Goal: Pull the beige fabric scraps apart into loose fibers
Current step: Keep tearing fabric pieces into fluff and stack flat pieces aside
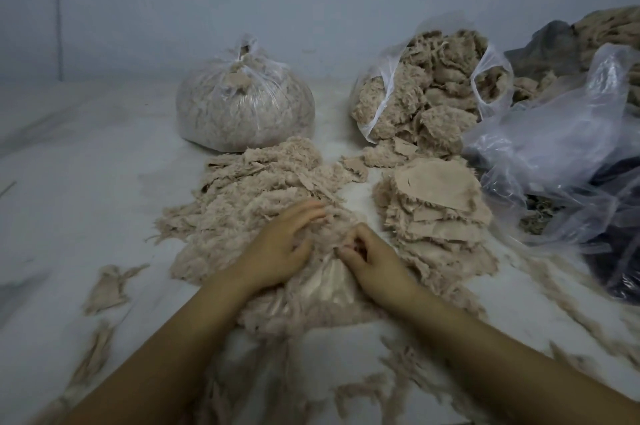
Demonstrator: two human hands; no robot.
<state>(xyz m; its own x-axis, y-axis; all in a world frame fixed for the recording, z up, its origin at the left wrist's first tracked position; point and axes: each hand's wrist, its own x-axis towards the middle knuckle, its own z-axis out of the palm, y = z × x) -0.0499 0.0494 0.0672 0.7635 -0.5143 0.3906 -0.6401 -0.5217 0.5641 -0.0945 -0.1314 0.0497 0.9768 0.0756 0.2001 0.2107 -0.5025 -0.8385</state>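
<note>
Low in the frame both forearms reach up from the bottom edge onto one beige scrap lying just below centre, its smooth pale backing showing between the wrists. The right hand pinches its fuzzy top edge with curled fingers. The left hand, just beside it, lies on the scrap with fingers loosely spread; whether it grips I cannot tell. The scrap runs roughly toward the person. Bare surface opens to the left. Beyond, the loose fibre heap spreads left of centre and stacked scraps right; farther, a tied bag and an open bag.
</note>
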